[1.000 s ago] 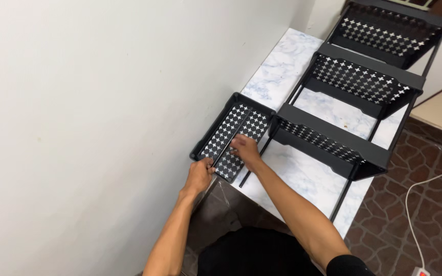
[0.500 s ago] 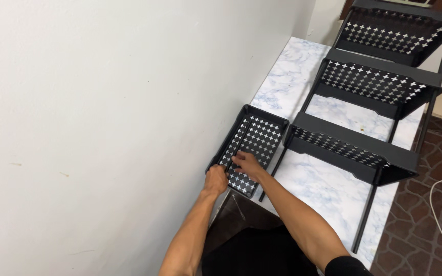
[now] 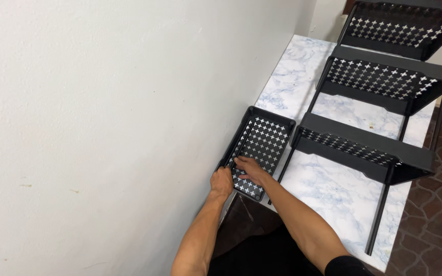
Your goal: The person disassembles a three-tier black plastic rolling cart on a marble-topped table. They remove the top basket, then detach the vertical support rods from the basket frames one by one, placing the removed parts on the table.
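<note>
A black perforated metal tray (image 3: 268, 114) lies on the marble-patterned table (image 3: 287, 84), next to the white wall. A thin black rod (image 3: 240, 140) runs along the tray's left inner side. My left hand (image 3: 222, 182) is closed at the tray's near left corner, around the rod's near end. My right hand (image 3: 250, 169) lies inside the tray at its near end, fingers stretched flat and their tips touching the rod.
A black three-tier rack (image 3: 369, 145) with perforated shelves lies tilted across the table to the right of the tray. A second thin rod (image 3: 284, 166) sits between tray and rack. The white wall (image 3: 103, 117) is at the left; tiled floor (image 3: 436, 225) and a white cable are at the right.
The rod lay diagonally across the tray's middle; it now lies along the tray's left side. Both hands have come closer together at the tray's near end. The camera view has shifted.
</note>
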